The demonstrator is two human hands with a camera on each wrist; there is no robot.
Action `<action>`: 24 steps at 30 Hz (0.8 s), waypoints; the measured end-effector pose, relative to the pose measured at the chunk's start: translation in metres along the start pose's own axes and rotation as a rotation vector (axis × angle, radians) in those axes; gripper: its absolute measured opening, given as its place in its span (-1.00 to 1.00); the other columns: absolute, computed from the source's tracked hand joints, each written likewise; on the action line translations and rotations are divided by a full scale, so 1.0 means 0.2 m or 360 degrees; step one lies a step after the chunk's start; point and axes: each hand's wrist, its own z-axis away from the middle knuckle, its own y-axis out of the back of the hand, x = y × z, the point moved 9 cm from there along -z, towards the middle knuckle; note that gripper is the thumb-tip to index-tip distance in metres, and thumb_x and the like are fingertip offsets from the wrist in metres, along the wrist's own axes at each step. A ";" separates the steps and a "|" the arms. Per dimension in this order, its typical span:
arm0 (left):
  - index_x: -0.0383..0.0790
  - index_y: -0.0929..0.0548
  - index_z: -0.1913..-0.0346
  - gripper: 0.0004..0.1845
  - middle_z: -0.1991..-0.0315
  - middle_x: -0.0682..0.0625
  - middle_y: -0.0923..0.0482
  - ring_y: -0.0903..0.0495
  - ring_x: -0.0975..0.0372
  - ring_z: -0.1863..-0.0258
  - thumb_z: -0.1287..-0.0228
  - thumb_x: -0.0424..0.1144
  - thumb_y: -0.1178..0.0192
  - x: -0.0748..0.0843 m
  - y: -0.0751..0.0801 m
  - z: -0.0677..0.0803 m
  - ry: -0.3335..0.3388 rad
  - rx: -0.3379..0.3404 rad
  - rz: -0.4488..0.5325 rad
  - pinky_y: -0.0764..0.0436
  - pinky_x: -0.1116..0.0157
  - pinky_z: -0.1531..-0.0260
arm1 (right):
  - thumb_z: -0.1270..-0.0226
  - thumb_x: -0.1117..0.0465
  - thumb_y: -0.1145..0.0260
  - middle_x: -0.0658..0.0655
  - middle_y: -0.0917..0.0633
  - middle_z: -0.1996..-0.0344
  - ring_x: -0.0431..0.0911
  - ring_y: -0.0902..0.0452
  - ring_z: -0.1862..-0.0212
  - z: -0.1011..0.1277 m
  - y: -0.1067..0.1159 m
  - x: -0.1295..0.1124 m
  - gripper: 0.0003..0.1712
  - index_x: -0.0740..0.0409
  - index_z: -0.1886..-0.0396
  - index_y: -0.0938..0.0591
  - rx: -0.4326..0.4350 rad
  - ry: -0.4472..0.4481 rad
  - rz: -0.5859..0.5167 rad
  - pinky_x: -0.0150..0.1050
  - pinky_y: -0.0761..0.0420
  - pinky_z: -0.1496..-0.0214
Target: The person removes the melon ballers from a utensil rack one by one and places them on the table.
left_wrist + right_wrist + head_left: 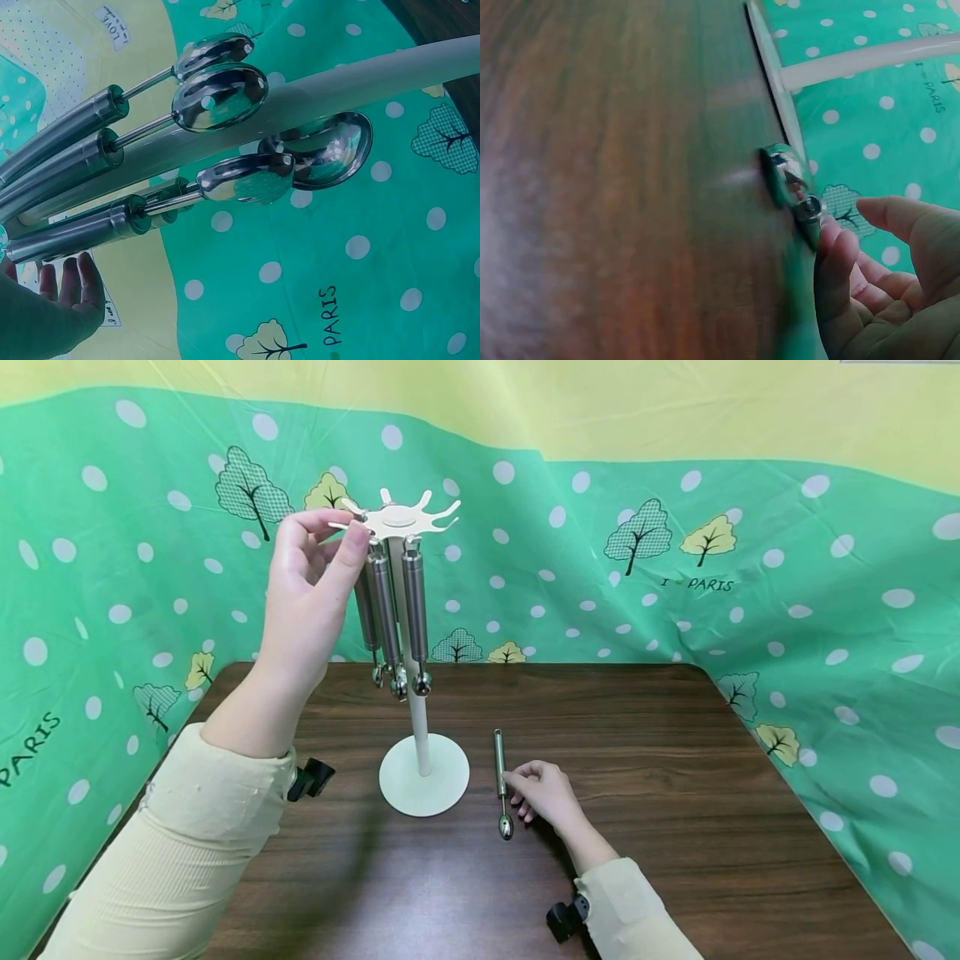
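Note:
At the top of a white hanging rack (pixel 397 518), my left hand (pixel 303 585) pinches a curved hook arm between thumb and fingers. Several metal-handled spoons (pixel 416 610) hang from the rack close by that hand, bowls down. The left wrist view shows their shiny oval bowls (pixel 220 97) and one wider bowl (pixel 337 150); the left fingers (pixel 90 289) curl beneath the handles. Another metal spoon (pixel 500 768) lies on the table, its bowl toward me. My right hand (pixel 547 793) is at its handle, fingertips right beside it; in the right wrist view the thumb (pixel 885 214) stands apart from the fingers.
The rack's round white base (pixel 423 789) stands on the dark wooden table (pixel 637 735), left of the loose spoon. A green and yellow patterned cloth (pixel 525 552) hangs behind and around the table. Black camera mounts (pixel 566 917) are on both sleeves.

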 end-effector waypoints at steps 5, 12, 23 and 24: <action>-0.05 -0.46 0.00 -0.84 -0.24 -0.04 -0.45 -0.43 0.16 -0.24 -0.44 -0.22 -0.14 0.00 0.00 0.00 -0.0019 -0.0031 0.0032 -0.35 0.24 -0.33 | -0.30 0.17 -0.36 0.14 -0.67 0.65 -0.19 -0.49 0.71 0.01 0.03 -0.06 -0.71 0.35 0.21 -0.64 0.0032 0.0066 -0.0047 -0.31 -0.56 0.67; -0.08 -0.47 -0.08 -0.79 -0.29 -0.07 -0.44 -0.40 0.15 -0.29 -0.45 -0.26 -0.12 0.00 -0.01 -0.01 -0.0061 -0.0084 0.0084 -0.34 0.31 -0.32 | -0.34 0.18 -0.34 0.19 -0.70 0.60 -0.18 -0.51 0.69 0.03 0.05 -0.17 -0.71 0.36 0.14 -0.63 0.0058 0.0166 -0.0120 -0.35 -0.57 0.64; -0.21 -0.44 -0.31 -0.57 -0.34 0.00 -0.36 -0.42 0.20 -0.14 -0.45 -0.21 -0.09 0.00 0.00 -0.04 -0.0050 -0.0105 0.0020 -0.38 0.32 -0.14 | -0.35 0.16 -0.35 0.12 -0.66 0.59 -0.16 -0.54 0.60 0.10 0.07 -0.42 -0.70 0.35 0.14 -0.65 0.0013 0.0316 -0.0196 -0.34 -0.60 0.54; -0.20 -0.44 -0.31 -0.57 -0.34 0.00 -0.36 -0.42 0.19 -0.14 -0.45 -0.21 -0.09 0.00 0.00 -0.04 -0.0038 -0.0106 0.0022 -0.38 0.31 -0.13 | -0.34 0.16 -0.36 0.11 -0.66 0.59 -0.17 -0.54 0.60 0.11 0.07 -0.44 -0.70 0.34 0.14 -0.65 0.0007 0.0329 -0.0192 -0.34 -0.61 0.53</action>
